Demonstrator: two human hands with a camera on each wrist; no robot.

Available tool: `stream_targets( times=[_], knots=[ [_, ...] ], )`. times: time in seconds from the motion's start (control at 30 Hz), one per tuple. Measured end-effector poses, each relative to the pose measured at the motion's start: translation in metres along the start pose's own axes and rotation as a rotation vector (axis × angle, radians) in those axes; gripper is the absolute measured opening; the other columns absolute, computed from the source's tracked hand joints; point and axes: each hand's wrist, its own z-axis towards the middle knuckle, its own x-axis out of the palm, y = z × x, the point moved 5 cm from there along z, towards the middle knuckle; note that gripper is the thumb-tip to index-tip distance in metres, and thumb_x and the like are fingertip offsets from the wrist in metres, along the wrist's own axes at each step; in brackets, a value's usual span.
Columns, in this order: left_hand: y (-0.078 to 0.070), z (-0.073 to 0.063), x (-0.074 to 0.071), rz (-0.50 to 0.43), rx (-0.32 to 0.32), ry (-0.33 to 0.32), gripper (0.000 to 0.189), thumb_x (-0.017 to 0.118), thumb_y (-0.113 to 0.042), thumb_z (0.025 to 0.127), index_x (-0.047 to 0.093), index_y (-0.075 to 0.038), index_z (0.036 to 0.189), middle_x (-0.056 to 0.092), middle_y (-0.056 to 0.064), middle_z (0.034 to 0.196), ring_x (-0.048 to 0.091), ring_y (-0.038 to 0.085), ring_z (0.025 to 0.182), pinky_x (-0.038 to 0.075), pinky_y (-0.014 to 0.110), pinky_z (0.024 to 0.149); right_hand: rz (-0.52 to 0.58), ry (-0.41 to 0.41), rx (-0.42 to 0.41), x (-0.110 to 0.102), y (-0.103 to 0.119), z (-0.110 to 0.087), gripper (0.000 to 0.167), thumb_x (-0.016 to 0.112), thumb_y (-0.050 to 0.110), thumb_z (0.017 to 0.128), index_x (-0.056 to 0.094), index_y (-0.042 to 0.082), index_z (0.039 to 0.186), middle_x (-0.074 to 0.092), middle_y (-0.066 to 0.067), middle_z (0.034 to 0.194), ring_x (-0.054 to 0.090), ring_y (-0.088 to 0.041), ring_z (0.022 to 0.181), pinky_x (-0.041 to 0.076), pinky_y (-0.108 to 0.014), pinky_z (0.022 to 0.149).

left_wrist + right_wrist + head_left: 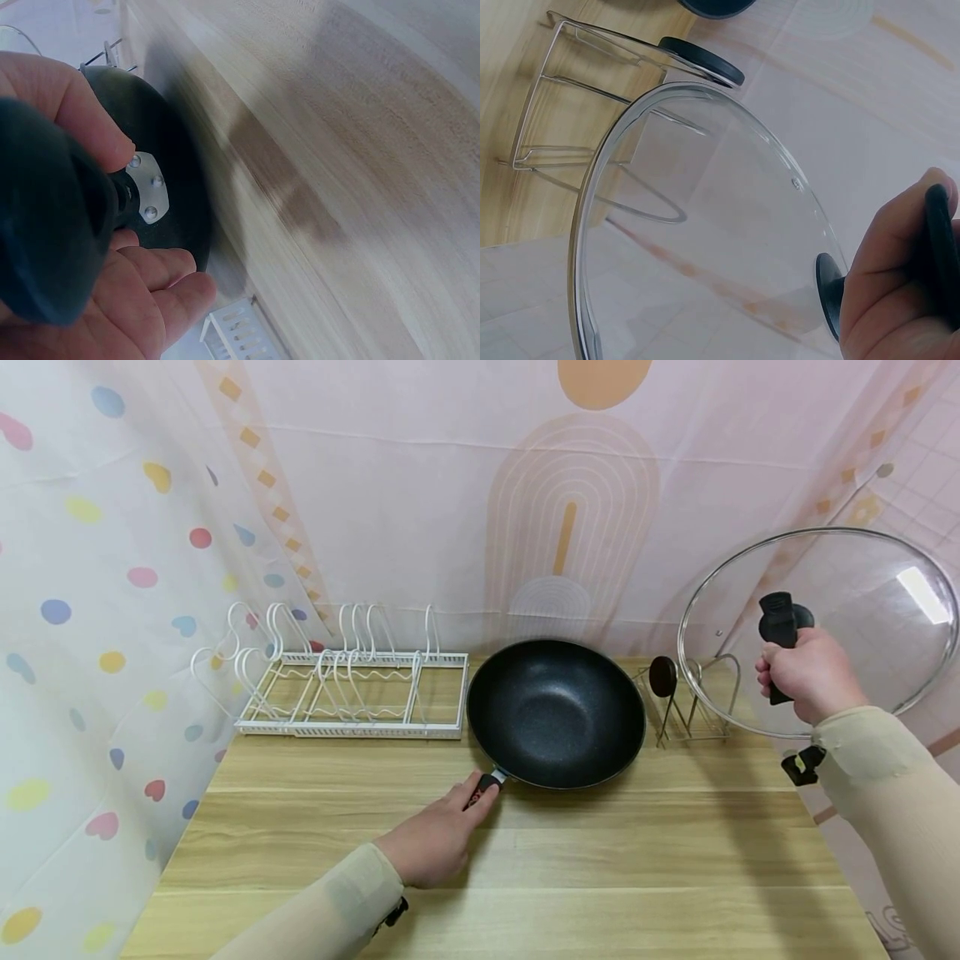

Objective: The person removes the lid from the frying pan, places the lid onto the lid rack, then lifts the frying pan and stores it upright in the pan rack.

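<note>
A black wok (555,718) sits on the wooden table with its handle (486,785) towards me. My left hand (435,839) grips that handle, thumb on one side. In the left wrist view, the thumb and fingers of this hand (139,300) surround the handle near its riveted metal bracket (152,187). At the right, my right hand (813,677) holds a large glass lid (855,577) up by its black handle (780,622). The lid is tilted, close to a metal wire stand (693,737); contact between them is unclear.
Left of the wok stands a white dish rack (352,732) with several curved dividers. A dark round disc (663,677) tops part of the wire stand. Behind the wooden table (600,877) hangs a patterned curtain (420,510).
</note>
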Motion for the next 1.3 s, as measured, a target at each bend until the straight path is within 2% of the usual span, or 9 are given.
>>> stream_targets(
  times=[0.2,0.43,0.83,1.0,1.3],
  knots=[
    [0.0,0.0,0.0,0.005,-0.001,0.001,0.088,0.063,-0.008,0.095,0.019,-0.015,0.17,0.012,0.025,0.175,0.033,0.042,0.156,0.039,0.051,0.123,-0.016,0.0,-0.007,0.003,-0.003,0.002,0.038,0.036,0.02,0.112,0.031,-0.011,0.133,0.057,0.002,0.078,0.056,-0.007,0.068,0.057,-0.028,0.062],
    [0.0,0.0,-0.001,0.003,-0.009,0.006,0.088,0.063,-0.008,0.095,0.019,-0.016,0.17,0.012,0.025,0.175,0.031,0.042,0.157,0.038,0.052,0.124,-0.019,-0.002,-0.016,0.007,-0.006,0.002,0.028,0.037,0.019,0.112,0.038,-0.007,0.123,0.058,0.002,0.077,0.057,-0.007,0.067,0.056,-0.029,0.061],
    [-0.003,-0.001,-0.009,0.036,-0.011,0.019,0.082,0.065,-0.013,0.096,0.026,-0.015,0.168,0.017,0.025,0.174,0.029,0.048,0.156,0.035,0.054,0.125,-0.041,0.0,-0.008,0.011,-0.008,0.0,0.034,0.036,0.02,0.113,0.035,-0.009,0.13,0.058,0.001,0.079,0.058,-0.009,0.069,0.057,-0.031,0.06],
    [-0.01,0.001,-0.022,0.057,0.022,0.016,0.073,0.064,-0.019,0.099,0.035,-0.013,0.165,0.018,0.023,0.174,0.028,0.047,0.158,0.032,0.052,0.128,-0.047,-0.003,-0.001,0.012,-0.008,-0.002,0.035,0.036,0.021,0.113,0.035,-0.009,0.131,0.058,0.001,0.079,0.058,-0.009,0.068,0.056,-0.031,0.06],
    [-0.027,0.022,-0.065,0.148,0.151,-0.087,0.058,0.059,-0.028,0.105,0.046,-0.009,0.159,0.032,0.02,0.171,0.037,0.04,0.155,0.036,0.051,0.126,-0.081,-0.016,-0.014,0.013,-0.008,-0.003,0.033,0.036,0.023,0.113,0.039,-0.007,0.126,0.059,0.0,0.08,0.059,-0.011,0.068,0.057,-0.032,0.059]
  ],
)
